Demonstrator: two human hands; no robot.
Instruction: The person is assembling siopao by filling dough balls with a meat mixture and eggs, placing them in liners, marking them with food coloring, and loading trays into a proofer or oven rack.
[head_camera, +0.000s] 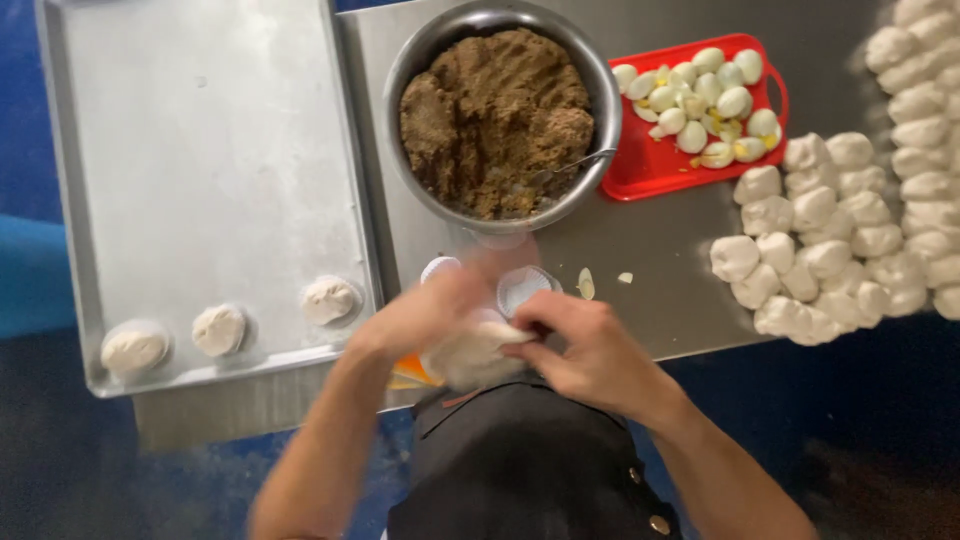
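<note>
Both hands work one flattened piece of dough (470, 352) close to the body, just over the near edge of the steel counter (660, 270). The right hand (590, 350) is curled over the dough's right side with its fingertips pinching the edge. The left hand (425, 315) is blurred; it looks cupped under or against the left side of the same piece, though its exact grip cannot be made out.

Judging by how things lie, the work is at an early stage. Three shaped buns (218, 330) sit in a row along the near edge of the big metal tray (200, 130) to the left, and the rest of that tray is bare. To the right, a large heap of dough balls (830, 240) waits on the counter, well apart from the hands, so most pieces appear unfilled. The steel bowl (597, 120) directly ahead is nearly full of brown filling (495, 120), with a spoon handle (575, 165) resting at its right rim. The red tray (650, 180) beside it holds many pieces of boiled egg (700, 100). Two small white paper cups (522, 288) lie on the counter just beyond the hands, with a few scraps beside them.
</note>
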